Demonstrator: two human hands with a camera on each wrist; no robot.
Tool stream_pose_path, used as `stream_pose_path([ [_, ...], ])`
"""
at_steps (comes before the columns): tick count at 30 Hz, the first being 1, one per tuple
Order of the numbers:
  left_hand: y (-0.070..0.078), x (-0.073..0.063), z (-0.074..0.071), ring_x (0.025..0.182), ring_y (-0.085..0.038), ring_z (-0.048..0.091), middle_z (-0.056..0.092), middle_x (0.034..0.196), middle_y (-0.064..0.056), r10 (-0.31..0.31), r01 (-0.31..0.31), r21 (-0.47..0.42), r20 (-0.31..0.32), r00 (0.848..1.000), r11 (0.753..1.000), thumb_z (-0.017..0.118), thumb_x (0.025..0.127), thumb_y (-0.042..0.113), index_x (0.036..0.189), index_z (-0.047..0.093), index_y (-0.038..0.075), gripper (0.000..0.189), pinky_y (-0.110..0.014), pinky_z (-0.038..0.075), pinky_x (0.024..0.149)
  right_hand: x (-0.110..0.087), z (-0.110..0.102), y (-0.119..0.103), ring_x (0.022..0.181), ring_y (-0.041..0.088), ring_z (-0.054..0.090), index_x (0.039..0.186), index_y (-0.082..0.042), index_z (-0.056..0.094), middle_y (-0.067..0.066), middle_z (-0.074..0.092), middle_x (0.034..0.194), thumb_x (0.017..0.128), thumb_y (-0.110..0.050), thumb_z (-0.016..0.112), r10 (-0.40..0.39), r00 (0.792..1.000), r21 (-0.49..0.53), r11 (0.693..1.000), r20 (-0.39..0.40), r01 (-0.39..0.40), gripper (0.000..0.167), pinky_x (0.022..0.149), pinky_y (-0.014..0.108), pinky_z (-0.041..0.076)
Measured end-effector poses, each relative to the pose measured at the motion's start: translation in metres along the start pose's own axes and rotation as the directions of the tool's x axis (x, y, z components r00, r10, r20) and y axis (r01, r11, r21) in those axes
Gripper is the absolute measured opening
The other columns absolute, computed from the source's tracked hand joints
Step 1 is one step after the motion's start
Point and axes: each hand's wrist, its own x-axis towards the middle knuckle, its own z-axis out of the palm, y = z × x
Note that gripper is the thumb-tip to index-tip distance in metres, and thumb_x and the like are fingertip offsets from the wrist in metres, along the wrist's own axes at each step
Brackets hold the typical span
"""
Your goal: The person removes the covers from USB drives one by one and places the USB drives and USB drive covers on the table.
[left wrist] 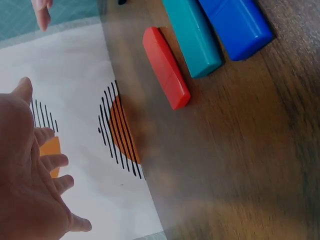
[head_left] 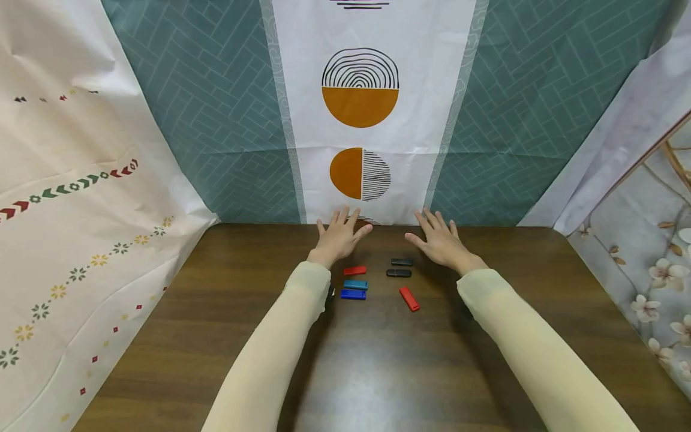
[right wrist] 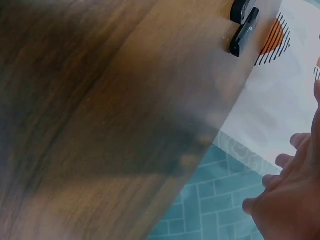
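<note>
Brown wood grain is shown across the worktop [head_left: 162, 354], whose far corners are rounded. Toward its far edge, both hands are held out, with the palms lowered and the fingers straight. By the left hand [head_left: 337, 236], the fingers and thumb are kept spread apart; by the right hand [head_left: 439, 241], the same loose spread is shown. Both forearms are covered by pale sleeves [head_left: 281, 348], which are extended from the near edge.

Between the two wrists, six small sticks are laid out in two groups. In the group toward the left edge, a short red stick [head_left: 354, 270] is placed closest to the far edge, a teal stick [head_left: 355, 284] is set next, and a blue stick [head_left: 353, 294] is laid just beside the teal one, on the side of the near edge. In the group toward the right edge, two black sticks [head_left: 399, 273] are lined up roughly parallel to the far edge, near the right hand. Nearer the near edge, a long red stick [head_left: 409, 299] is laid aslant, its near end turned toward the right edge.

Beyond the far edge, the background is filled by a patterned cloth [head_left: 216, 120], on whose white middle strip orange-and-black circles are printed.
</note>
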Motion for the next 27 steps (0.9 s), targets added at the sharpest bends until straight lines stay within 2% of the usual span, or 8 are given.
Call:
stream_pose_path([
  [4, 0.001, -0.001, 0.0, 0.161, -0.032, 0.003, 0.008, 0.175, -0.007, 0.014, -0.014, -0.012, 0.003, 1.0, 1.0, 0.029, 0.106, 0.068, 0.169, 0.016, 0.026, 0.077, -0.072, -0.006, 0.118, -0.006, -0.001, -0.001, 0.157, 0.049, -0.001, 0.168, -0.01, 0.013, 0.022, 0.004, 0.173, 0.107, -0.064, 0.039, -0.025, 1.0, -0.003, 1.0, -0.009, 0.024, 0.085, 0.119, 0.071, -0.004],
  [12, 0.004, -0.013, 0.0, 0.16, -0.035, 0.008, 0.014, 0.174, -0.011, 0.072, -0.073, -0.037, -0.012, 0.997, 0.997, 0.03, 0.106, 0.067, 0.168, 0.021, 0.023, 0.076, -0.072, -0.004, 0.119, -0.016, -0.001, -0.002, 0.157, 0.048, 0.001, 0.167, -0.008, 0.014, 0.021, 0.006, 0.173, 0.109, -0.058, 0.04, -0.056, 0.998, -0.015, 0.998, 0.022, 0.056, 0.081, 0.12, 0.069, -0.003],
  [20, 0.004, -0.022, 0.001, 0.16, -0.033, 0.008, 0.015, 0.174, -0.01, 0.11, -0.109, -0.066, 0.009, 0.994, 0.992, 0.03, 0.106, 0.068, 0.168, 0.02, 0.025, 0.076, -0.071, -0.002, 0.119, -0.026, -0.002, -0.008, 0.157, 0.049, 0.004, 0.167, -0.006, 0.015, 0.024, 0.011, 0.171, 0.11, -0.052, 0.044, -0.104, 0.994, 0.003, 0.995, 0.039, 0.104, 0.078, 0.121, 0.068, -0.002],
  [27, 0.011, -0.039, -0.002, 0.159, -0.033, 0.014, 0.02, 0.173, -0.01, 0.169, -0.169, -0.089, 0.002, 0.986, 0.982, 0.034, 0.106, 0.066, 0.167, 0.024, 0.023, 0.075, -0.072, 0.001, 0.12, -0.037, 0.002, -0.009, 0.157, 0.047, 0.005, 0.167, -0.007, 0.017, 0.023, 0.014, 0.171, 0.11, -0.05, 0.047, -0.144, 0.988, 0.032, 0.989, 0.049, 0.142, 0.077, 0.121, 0.068, -0.002],
])
